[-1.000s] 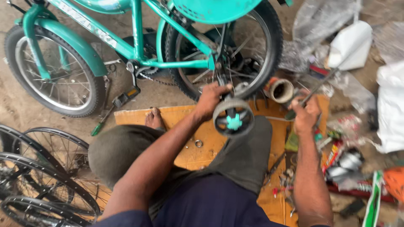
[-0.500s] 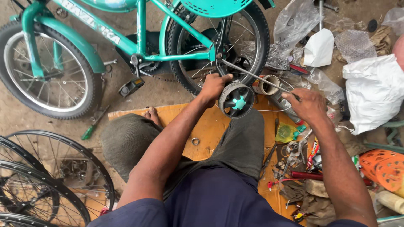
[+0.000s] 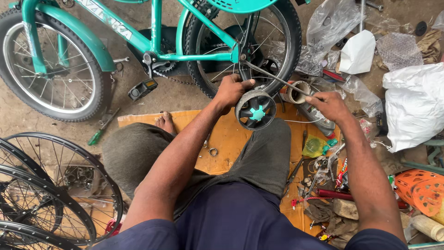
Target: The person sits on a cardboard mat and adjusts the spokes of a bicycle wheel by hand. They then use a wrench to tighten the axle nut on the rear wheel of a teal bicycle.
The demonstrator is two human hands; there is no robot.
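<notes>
A teal child's bicycle (image 3: 157, 55) stands in front of me on the dirt. My left hand (image 3: 233, 90) grips the top of a small training wheel (image 3: 255, 111) with a black tyre and teal hub, held just below the bicycle's rear wheel (image 3: 282, 51). My right hand (image 3: 330, 105) is closed on the end of a thin metal rod (image 3: 277, 79) that slants up to the rear axle. I sit on an orange cardboard sheet (image 3: 226, 139), with my bare foot (image 3: 165, 123) on it.
Loose spoked wheels (image 3: 46, 185) lie at the lower left. A green-handled screwdriver (image 3: 95, 137) lies by the cardboard. A tape roll (image 3: 298, 91), small tools and parts (image 3: 319, 176), plastic bags (image 3: 411, 102) and an orange basket (image 3: 421, 187) crowd the right side.
My left hand has lifted the training wheel closer to the bicycle's rear wheel. My right hand has moved up with it and now holds the rod's end.
</notes>
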